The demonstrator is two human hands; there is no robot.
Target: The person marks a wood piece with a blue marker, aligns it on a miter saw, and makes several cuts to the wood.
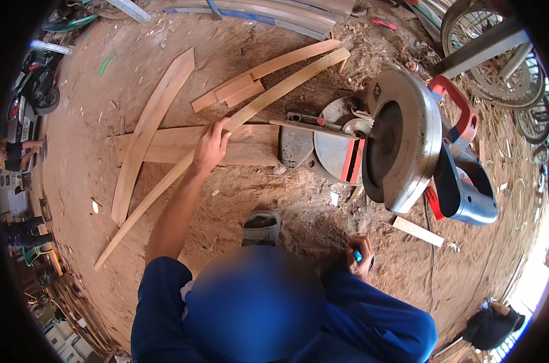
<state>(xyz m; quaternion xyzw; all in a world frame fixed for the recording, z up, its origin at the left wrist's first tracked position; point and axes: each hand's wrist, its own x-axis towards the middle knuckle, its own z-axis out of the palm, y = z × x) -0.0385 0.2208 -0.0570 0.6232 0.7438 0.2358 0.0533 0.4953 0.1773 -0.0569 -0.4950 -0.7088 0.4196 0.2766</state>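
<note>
My left hand [211, 144] grips a long, narrow wooden strip [254, 106] lying diagonally across a wide plank [250, 145]. A curved board [140, 151] lies to its left, and more shaped pieces [226, 91] lie just beyond the strip. Right of the plank stands a metal mitre saw [401, 139] with a red handle [459, 106]. Low on the right, beside my raised knee, my right hand [361, 263] is closed on a small blue object, perhaps a marker. My sandalled foot [261, 225] rests on the dirt between my hands.
A short offcut [417, 230] and a cable lie below the saw. Bicycle wheels [480, 66] stand at upper right, metal lengths [256, 15] at the top. At left are a motorbike [41, 88] and another person [20, 154]; another person [492, 323] is at lower right.
</note>
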